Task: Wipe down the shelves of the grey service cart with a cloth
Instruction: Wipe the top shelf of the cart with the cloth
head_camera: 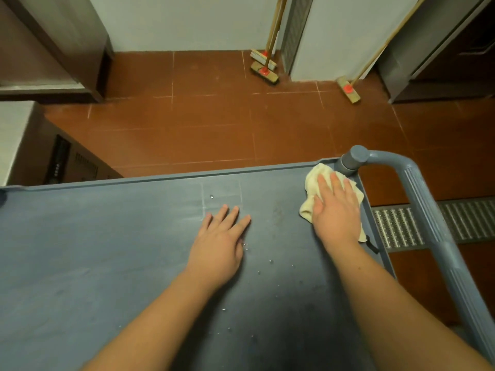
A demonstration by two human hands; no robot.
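On the cart's top shelf (pixel 107 250), the cloth (pixel 316 183) lies in the far right corner, touching the handle post (pixel 351 162), under the right hand (pixel 334 207). The left hand (pixel 222 242) rests flat to the cloth's left, well apart. Water drops (pixel 270 262) lie between the forearms. Three brooms (pixel 263 68) lean against the wall beyond the shelf

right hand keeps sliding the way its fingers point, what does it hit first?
Probably the grey post at the cart's far right corner. The right hand presses the cloth flat, fingertips just short of it; depth is uncertain.
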